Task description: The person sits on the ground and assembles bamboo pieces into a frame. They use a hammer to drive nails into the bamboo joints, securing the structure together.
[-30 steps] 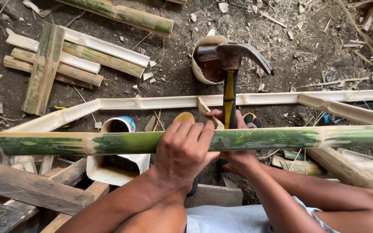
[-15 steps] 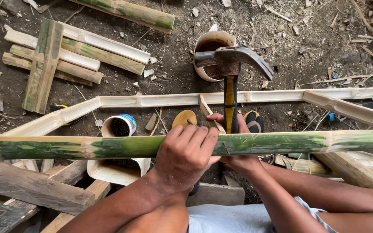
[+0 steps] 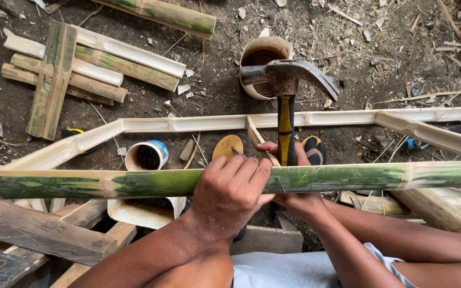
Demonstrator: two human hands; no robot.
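A long green bamboo pole (image 3: 108, 183) lies across the view, resting on a frame of split bamboo strips (image 3: 188, 124). My left hand (image 3: 230, 192) is curled over the pole near its middle, fingertips pinching a small nail (image 3: 236, 151) at its top edge. My right hand (image 3: 294, 200) grips the yellow-and-black handle of a claw hammer (image 3: 286, 80) just beyond the pole. The hammer stands upright, its steel head raised above the pole and over a white tub.
A small tin can (image 3: 148, 156) and a round yellow lid (image 3: 227, 146) sit on the dirt behind the pole. A white tub (image 3: 262, 53) stands further back. Cut bamboo pieces (image 3: 81, 66) are piled at upper left. Wooden planks (image 3: 38, 229) lie lower left.
The hammer head has risen slightly, away from the pole. My left hand has stayed on the pole at the same spot.
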